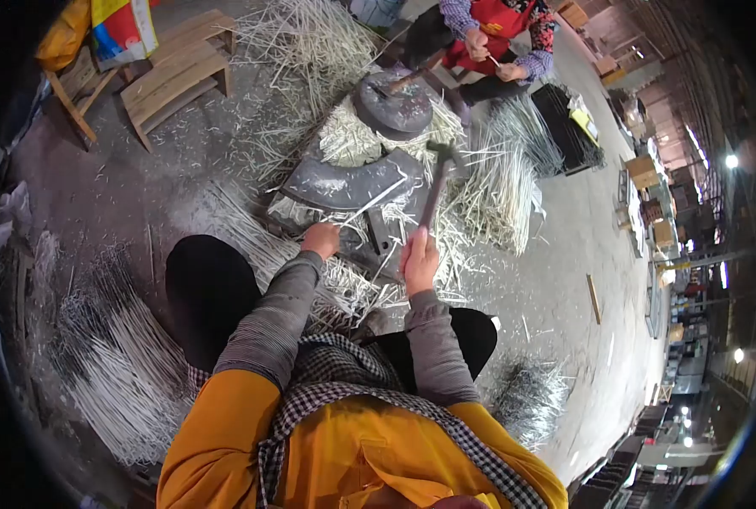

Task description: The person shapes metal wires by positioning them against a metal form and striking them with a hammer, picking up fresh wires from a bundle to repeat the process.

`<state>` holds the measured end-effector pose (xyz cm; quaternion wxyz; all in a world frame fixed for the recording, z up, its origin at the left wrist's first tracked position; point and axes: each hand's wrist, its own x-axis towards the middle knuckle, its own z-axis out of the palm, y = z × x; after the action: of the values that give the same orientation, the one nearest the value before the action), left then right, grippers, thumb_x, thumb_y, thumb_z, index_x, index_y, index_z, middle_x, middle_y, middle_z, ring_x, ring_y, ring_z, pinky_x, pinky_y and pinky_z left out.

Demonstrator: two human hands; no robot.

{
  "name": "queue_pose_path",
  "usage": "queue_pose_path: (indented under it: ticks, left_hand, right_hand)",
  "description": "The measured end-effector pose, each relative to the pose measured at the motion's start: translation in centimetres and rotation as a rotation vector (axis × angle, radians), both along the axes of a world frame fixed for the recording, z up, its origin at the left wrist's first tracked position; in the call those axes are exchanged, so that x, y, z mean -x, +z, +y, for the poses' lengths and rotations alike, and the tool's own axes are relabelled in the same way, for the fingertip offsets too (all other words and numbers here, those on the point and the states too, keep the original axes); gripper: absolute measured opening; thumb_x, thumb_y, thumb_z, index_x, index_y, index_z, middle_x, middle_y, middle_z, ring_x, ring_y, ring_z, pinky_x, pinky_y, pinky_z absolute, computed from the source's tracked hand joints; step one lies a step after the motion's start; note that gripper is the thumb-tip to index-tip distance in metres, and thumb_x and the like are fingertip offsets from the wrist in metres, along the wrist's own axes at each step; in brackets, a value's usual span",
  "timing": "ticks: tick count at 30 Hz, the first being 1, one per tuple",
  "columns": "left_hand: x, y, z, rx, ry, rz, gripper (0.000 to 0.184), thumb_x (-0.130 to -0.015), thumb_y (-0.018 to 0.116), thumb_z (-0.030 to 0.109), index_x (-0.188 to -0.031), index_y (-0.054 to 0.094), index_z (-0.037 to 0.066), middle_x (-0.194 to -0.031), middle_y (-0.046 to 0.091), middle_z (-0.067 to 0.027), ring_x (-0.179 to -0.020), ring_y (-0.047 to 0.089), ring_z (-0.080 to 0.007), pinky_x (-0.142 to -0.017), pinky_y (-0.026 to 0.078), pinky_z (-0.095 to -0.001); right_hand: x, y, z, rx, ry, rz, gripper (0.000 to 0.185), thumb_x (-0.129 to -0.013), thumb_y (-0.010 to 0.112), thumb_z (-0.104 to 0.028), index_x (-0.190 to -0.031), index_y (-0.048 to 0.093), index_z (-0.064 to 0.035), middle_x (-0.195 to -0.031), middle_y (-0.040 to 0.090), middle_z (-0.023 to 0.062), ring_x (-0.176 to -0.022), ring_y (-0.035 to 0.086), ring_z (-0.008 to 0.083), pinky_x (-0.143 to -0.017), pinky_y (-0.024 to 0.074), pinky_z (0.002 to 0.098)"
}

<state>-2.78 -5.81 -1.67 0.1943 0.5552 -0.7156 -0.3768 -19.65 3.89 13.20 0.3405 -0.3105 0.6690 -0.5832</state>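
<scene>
My right hand point(420, 260) is wrapped round the handle of a hammer point(435, 193), its dark head raised at the upper end. In my closed left hand point(320, 241) is one end of a thin whitish rod point(376, 198). The rod's far part lies over a curved dark metal block point(344, 181), and its tip looks bent. Just right of my left hand, a dark bar with a hole point(379, 231) slopes down from the block. Whitish scraps point(348, 136) are heaped around the block.
Opposite me sits a person in a red apron point(495, 34), both hands on a thin piece, beside a round dark block point(392, 106). Bundles of rods lie on the left point(123, 373), right point(501, 187) and lower right point(531, 403). A wooden bench point(174, 85) stands upper left.
</scene>
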Motion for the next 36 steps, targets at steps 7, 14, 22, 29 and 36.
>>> queue_pose_path:
  ticks: [7, 14, 22, 29, 36]
  left_hand:
    - [0.2, -0.1, 0.3, 0.051, -0.013, 0.020, 0.031, -0.087, 0.053, 0.030, -0.081, 0.063, 0.001, -0.084, 0.060, -0.0232, -0.083, 0.054, -0.0451, -0.073, 0.043, -0.0521]
    - [0.5, -1.2, 0.0, 0.014, 0.010, 0.061, 0.033, -0.087, 0.053, 0.031, -0.080, 0.062, 0.000, -0.085, 0.060, -0.0241, -0.083, 0.054, -0.0449, -0.072, 0.042, -0.0532]
    - [-0.3, -0.5, 0.0, 0.017, 0.018, 0.037, 0.033, -0.086, 0.053, 0.030, -0.081, 0.062, -0.001, -0.086, 0.060, -0.0248, -0.084, 0.055, -0.0441, -0.074, 0.042, -0.0522]
    - [-0.4, 1.1, -0.2, 0.050, -0.072, -0.006, 0.032, -0.085, 0.053, 0.030, -0.083, 0.063, 0.000, -0.088, 0.061, -0.0243, -0.086, 0.056, -0.0427, -0.076, 0.043, -0.0510]
    - [0.3, -1.4, -0.2, -0.001, 0.051, -0.013, 0.030, -0.085, 0.053, 0.029, -0.080, 0.063, 0.001, -0.085, 0.061, -0.0228, -0.085, 0.056, -0.0427, -0.074, 0.043, -0.0514]
  right_hand:
    - [4.5, -9.0, 1.1, -0.432, 0.112, 0.432, 0.044, -0.092, 0.050, -0.037, -0.076, 0.055, 0.0037, -0.056, 0.051, 0.0088, -0.048, 0.048, 0.0172, -0.045, 0.0402, 0.0357]
    - [1.8, -3.4, 0.1, -0.086, 0.029, 0.100, 0.045, -0.094, 0.045, -0.040, -0.068, 0.052, -0.0051, -0.050, 0.043, -0.0005, -0.039, 0.041, 0.0092, -0.035, 0.0289, 0.0257]
    - [4.7, -8.6, -0.1, -0.398, 0.079, 0.501, 0.044, -0.094, 0.047, -0.036, -0.068, 0.053, -0.0005, -0.057, 0.049, 0.0020, -0.050, 0.044, 0.0112, -0.045, 0.0347, 0.0300]
    - [3.2, -5.4, -1.9, 0.084, -0.134, 0.459, 0.044, -0.093, 0.049, -0.036, -0.070, 0.055, 0.0016, -0.058, 0.052, 0.0072, -0.053, 0.048, 0.0154, -0.050, 0.0390, 0.0341]
    - [3.2, -3.9, -1.5, -0.308, 0.021, 0.181, 0.049, -0.092, 0.048, -0.040, -0.070, 0.056, 0.0026, -0.058, 0.053, 0.0093, -0.054, 0.052, 0.0163, -0.049, 0.0411, 0.0340]
